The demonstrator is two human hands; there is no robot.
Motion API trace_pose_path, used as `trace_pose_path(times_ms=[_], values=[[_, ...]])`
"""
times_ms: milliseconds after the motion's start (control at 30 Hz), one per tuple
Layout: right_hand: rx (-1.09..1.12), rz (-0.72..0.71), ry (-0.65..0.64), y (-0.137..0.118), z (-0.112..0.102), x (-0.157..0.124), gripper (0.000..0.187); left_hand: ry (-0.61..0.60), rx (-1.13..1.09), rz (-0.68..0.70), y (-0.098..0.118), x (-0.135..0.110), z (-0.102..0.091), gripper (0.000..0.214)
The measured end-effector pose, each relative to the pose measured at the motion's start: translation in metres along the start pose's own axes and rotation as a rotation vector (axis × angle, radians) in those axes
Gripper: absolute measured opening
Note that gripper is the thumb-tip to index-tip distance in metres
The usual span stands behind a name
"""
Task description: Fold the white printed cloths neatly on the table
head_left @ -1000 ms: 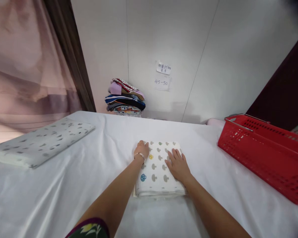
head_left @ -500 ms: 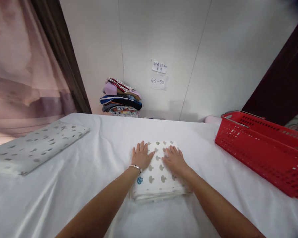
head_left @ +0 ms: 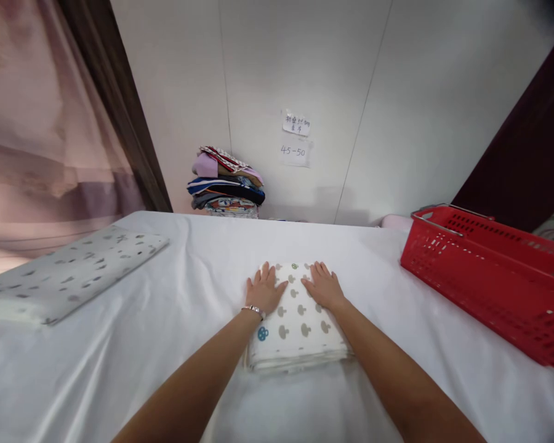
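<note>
A folded white cloth (head_left: 295, 338) with grey mushroom prints, one blue and one green, lies in several layers in front of me. My left hand (head_left: 264, 290) rests flat on its left side, fingers spread, a silvery bracelet at the wrist. On the far right part of the cloth, my right hand (head_left: 324, 287) lies flat with its fingers stretched forward. Both palms touch the top layer, and neither hand grips it.
A white sheet (head_left: 157, 344) covers the table. Another folded, grey-patterned cloth (head_left: 83, 264) lies at the left. A red plastic basket (head_left: 480, 283) with metal handles stands at the right. Piled fabrics (head_left: 226, 184) sit behind the table, near paper labels (head_left: 295, 152) on the wall.
My right hand has shifted slightly forward on the cloth, uncovering more of the print near its wrist. My left hand stays nearly in place. The cloth looks about the same.
</note>
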State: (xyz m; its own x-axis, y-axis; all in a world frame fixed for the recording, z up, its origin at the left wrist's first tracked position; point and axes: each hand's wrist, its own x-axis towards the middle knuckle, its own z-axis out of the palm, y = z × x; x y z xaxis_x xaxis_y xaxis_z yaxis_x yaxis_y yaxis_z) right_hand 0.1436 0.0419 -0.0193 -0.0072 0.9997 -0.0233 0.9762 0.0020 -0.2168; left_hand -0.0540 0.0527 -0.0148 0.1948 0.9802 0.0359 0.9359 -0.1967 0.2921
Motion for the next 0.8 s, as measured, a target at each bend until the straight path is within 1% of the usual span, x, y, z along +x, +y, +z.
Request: trace_pose_path(times_ms=[67, 133, 200, 233, 300, 367, 400, 467, 500, 633, 733, 800], values=[[-0.004, 0.011, -0.023, -0.003, -0.007, 0.001, 0.067, -0.027, -0.003, -0.005, 0.001, 0.004, -0.005, 0.070], [-0.014, 0.019, -0.066, -0.007, -0.015, 0.000, 0.066, -0.092, 0.002, -0.026, 0.004, 0.006, -0.013, 0.071], [-0.024, 0.021, -0.099, -0.009, -0.021, -0.009, 0.065, -0.134, 0.025, -0.024, 0.005, 0.002, -0.020, 0.074], [-0.030, 0.009, -0.094, -0.010, -0.022, -0.016, 0.065, -0.121, 0.046, 0.009, 0.005, -0.004, -0.022, 0.074], [-0.041, -0.049, -0.051, -0.009, -0.018, -0.035, 0.066, -0.045, 0.098, 0.137, 0.004, -0.023, -0.020, 0.074], [-0.046, -0.115, 0.006, -0.007, -0.010, -0.057, 0.066, 0.026, 0.133, 0.272, 0.001, -0.046, -0.011, 0.069], [-0.044, -0.139, 0.030, -0.006, -0.006, -0.066, 0.064, 0.047, 0.134, 0.306, 0.000, -0.056, -0.006, 0.067], [-0.036, -0.146, 0.060, -0.005, 0.001, -0.078, 0.061, 0.071, 0.116, 0.323, -0.002, -0.071, 0.003, 0.064], [-0.032, -0.142, 0.072, -0.006, 0.002, -0.081, 0.060, 0.078, 0.104, 0.321, -0.002, -0.075, 0.006, 0.063], [0.032, -0.132, 0.071, -0.006, -0.006, -0.078, 0.055, 0.060, 0.053, 0.316, 0.000, -0.073, 0.004, 0.062], [0.218, -0.113, 0.025, -0.001, -0.015, -0.084, 0.047, 0.051, -0.011, 0.317, -0.002, -0.073, -0.001, 0.053], [0.363, -0.119, 0.038, 0.005, -0.019, -0.098, 0.042, 0.085, -0.067, 0.353, -0.005, -0.082, -0.005, 0.044]])
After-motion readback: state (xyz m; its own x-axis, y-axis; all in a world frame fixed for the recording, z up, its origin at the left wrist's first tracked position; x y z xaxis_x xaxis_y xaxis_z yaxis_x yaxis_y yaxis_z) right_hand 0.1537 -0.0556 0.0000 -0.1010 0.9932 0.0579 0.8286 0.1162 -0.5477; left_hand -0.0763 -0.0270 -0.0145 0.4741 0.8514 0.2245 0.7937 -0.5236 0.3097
